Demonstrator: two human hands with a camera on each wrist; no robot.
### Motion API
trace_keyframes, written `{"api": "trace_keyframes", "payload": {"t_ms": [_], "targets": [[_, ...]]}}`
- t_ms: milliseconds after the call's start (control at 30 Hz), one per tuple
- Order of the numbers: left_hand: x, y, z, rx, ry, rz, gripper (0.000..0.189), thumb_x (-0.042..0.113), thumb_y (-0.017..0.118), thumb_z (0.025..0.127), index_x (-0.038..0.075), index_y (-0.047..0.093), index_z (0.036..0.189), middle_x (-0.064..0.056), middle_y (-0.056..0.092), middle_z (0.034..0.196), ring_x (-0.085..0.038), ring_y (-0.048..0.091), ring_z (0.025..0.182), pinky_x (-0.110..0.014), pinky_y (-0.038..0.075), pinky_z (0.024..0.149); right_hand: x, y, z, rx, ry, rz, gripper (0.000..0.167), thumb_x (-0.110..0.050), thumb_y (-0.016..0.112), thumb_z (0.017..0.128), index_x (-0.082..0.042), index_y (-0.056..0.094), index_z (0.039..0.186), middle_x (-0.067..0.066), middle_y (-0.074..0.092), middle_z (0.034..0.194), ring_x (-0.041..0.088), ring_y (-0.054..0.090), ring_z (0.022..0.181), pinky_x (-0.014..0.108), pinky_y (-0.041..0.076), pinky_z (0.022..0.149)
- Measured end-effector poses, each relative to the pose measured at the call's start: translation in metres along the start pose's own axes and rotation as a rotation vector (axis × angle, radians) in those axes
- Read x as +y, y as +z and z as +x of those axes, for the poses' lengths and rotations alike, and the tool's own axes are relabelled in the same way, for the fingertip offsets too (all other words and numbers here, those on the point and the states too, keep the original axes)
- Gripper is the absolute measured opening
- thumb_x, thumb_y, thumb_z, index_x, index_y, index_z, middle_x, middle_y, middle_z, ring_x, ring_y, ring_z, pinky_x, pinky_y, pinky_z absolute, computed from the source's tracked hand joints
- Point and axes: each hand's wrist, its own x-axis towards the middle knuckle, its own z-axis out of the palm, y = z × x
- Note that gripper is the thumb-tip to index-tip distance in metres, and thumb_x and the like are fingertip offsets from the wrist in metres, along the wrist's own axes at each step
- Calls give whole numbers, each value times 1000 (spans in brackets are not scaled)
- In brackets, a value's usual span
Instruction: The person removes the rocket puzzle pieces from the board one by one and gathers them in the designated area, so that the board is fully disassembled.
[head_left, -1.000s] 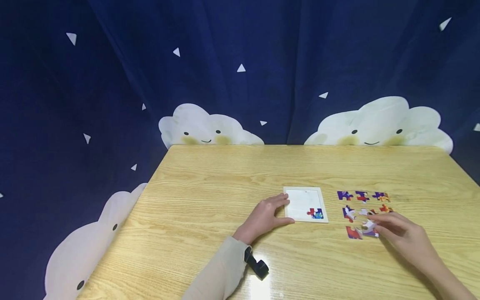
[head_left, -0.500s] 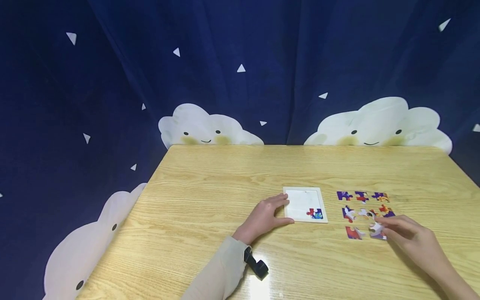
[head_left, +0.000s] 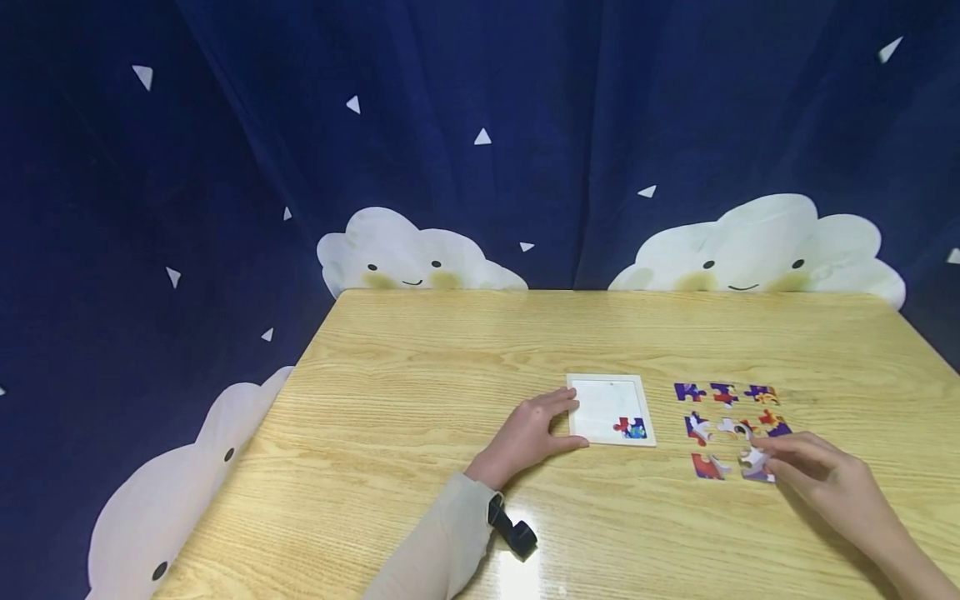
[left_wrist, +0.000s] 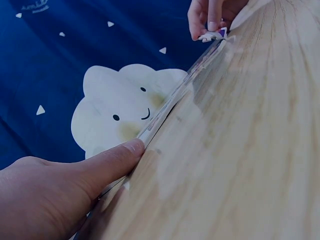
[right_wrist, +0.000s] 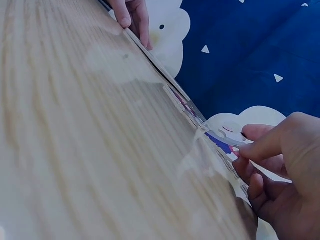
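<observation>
A square white puzzle tray [head_left: 601,376] lies on the table, with red and blue puzzle pieces [head_left: 632,428] in its lower right corner. My left hand [head_left: 527,437] holds the tray's left side, thumb at the near edge and fingers on the left rim. My right hand [head_left: 828,483] pinches a white and purple puzzle piece [head_left: 754,463], also visible as a purple and white piece [right_wrist: 220,144] in the right wrist view. It is tilted up, and the fingers cover its right side. More loose pieces [head_left: 724,393] lie in rough rows beyond and left of that hand.
The wooden table [head_left: 420,358] reaches back to a dark blue curtain [head_left: 480,183] printed with clouds and white triangles. A black wrist strap with a small device [head_left: 517,537] hangs from the left sleeve [head_left: 442,533] above the table.
My right hand has moved slightly right and toward me with the pinched piece, away from the white piece in the middle row. My left hand and the tray stay put.
</observation>
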Motion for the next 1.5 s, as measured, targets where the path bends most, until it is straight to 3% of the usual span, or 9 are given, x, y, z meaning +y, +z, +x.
{"api": "trace_keyframes", "payload": {"t_ms": [400, 1067, 1367, 1500], "targets": [[0, 0, -1, -1, -2, -2, 61, 47, 74, 84, 10, 62, 131, -3, 55, 145, -17, 52, 135, -29, 42, 114, 3, -1, -1, -37, -62, 30, 28, 2, 73, 83, -8, 73, 109, -38, 57, 102, -28, 48, 94, -7, 41, 77], [-2, 1, 1, 8, 4, 17, 61, 48, 74, 83, 10, 63, 130, -3, 56, 144, -17, 53, 134, -28, 41, 114, 7, 0, 2, -63, -89, 14, 26, 0, 72, 85, -11, 74, 109, -35, 58, 101, -27, 47, 95, -7, 39, 80], [-2, 1, 1, 3, 4, 22, 61, 48, 74, 83, 10, 63, 130, -3, 56, 144, -17, 53, 134, -28, 41, 114, 10, -2, 2, -78, 23, -10, 20, -16, 71, 90, -15, 73, 110, -38, 56, 101, -30, 44, 94, -6, 40, 74], [-1, 1, 1, 0, -2, 12, 61, 48, 74, 83, 10, 63, 130, -3, 56, 144, -17, 53, 134, -28, 41, 115, 6, -2, 2, -52, 10, -4, 20, -13, 73, 88, -15, 73, 109, -35, 58, 99, -28, 46, 92, -6, 40, 74]]}}
